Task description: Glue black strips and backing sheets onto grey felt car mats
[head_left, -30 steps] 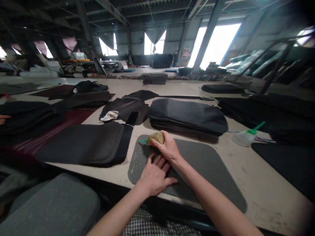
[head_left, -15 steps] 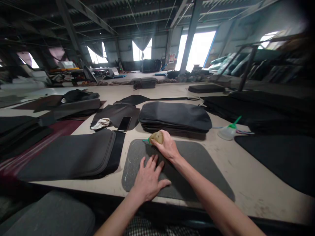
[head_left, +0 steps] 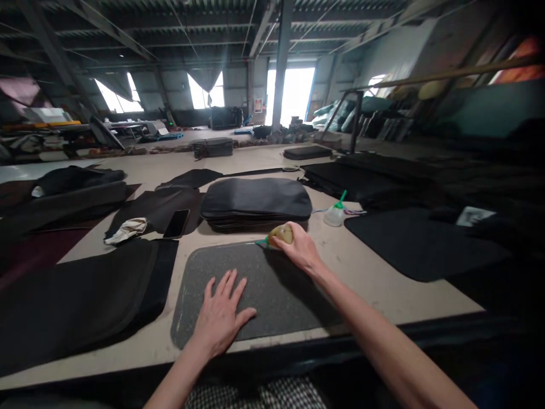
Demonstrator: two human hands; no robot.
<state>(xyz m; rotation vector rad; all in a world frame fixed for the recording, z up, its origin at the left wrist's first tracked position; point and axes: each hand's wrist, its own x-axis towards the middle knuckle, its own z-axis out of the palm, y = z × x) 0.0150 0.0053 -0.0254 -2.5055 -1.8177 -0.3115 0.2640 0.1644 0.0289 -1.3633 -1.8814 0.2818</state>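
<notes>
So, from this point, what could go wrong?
1. The right hand has its grip around the squeeze bottle, green nozzle at the far edge of the gray panel; too hard a squeeze might spill onto the table.
2. The stack of black panels lies just beyond, so a slip could bump or smear it.
3. The left hand rests flat on the panel; easing off might let it shift.

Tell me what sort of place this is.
Probably a workshop or factory: a large table bears a stack of dark sheets, bare beams run overhead, and the right hand holds a squeeze bottle.
</notes>
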